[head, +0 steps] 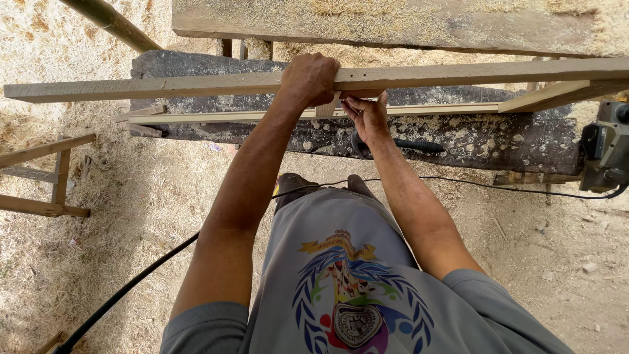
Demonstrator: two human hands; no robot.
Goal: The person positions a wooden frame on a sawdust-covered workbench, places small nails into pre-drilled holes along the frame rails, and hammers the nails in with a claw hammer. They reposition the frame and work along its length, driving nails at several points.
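A long pale wooden rail (164,85) runs across the view at chest height, part of a frame with a thinner lower rail (249,116) and a diagonal brace (550,96). My left hand (309,78) is closed over the top rail near its middle. My right hand (367,117) sits just below and to the right of it, fingertips pinched at the underside of the rail beside a short upright piece (327,108). What the right fingers pinch is too small to make out.
Behind the frame lies a dark heavy beam (498,141) dusted with sawdust, and a wide plank (393,23) above it. A grey power tool (606,147) stands at the right edge with a black cable (131,285) trailing over the sawdust-covered ground. Another wooden frame (46,177) lies left.
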